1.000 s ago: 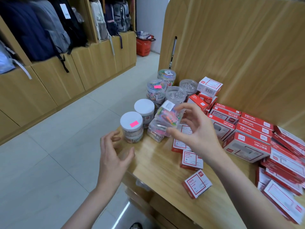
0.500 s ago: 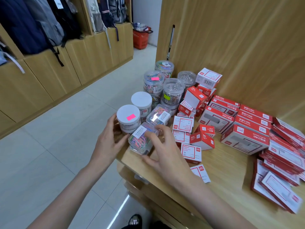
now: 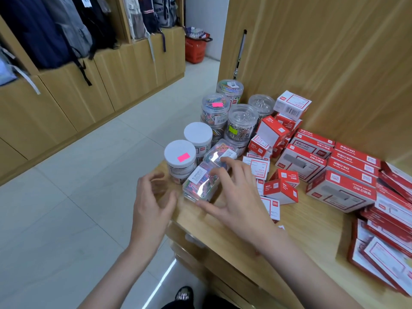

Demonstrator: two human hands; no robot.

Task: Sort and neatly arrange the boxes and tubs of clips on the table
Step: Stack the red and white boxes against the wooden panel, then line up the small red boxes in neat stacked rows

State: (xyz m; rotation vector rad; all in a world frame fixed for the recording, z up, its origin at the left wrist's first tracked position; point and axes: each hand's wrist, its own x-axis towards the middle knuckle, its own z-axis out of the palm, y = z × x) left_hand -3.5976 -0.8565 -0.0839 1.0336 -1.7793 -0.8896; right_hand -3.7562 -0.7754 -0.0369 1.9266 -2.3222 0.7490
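A clear box of coloured clips (image 3: pixel 200 182) lies at the near left corner of the wooden table (image 3: pixel 312 221), beside a white-lidded tub with a pink sticker (image 3: pixel 180 156). My right hand (image 3: pixel 236 197) rests on this box with spread fingers on its top and the thumb at its near end. My left hand (image 3: pixel 151 201) hovers just left of the box with loosely curled fingers and holds nothing. A second clear box (image 3: pixel 220 150) lies behind the first. Another white-lidded tub (image 3: pixel 198 133) and several clear tubs (image 3: pixel 242 115) stand further back.
Small red and white boxes (image 3: pixel 281 190) lie scattered at mid-table, and larger red boxes (image 3: pixel 341 192) are stacked to the right. A wooden partition (image 3: pixel 312 52) closes off the back. The table's left edge drops to the floor. Cabinets with backpacks (image 3: pixel 66 97) line the left.
The clear box went from my raised right hand down onto the table corner next to the white tub. My left hand has drawn back from it.
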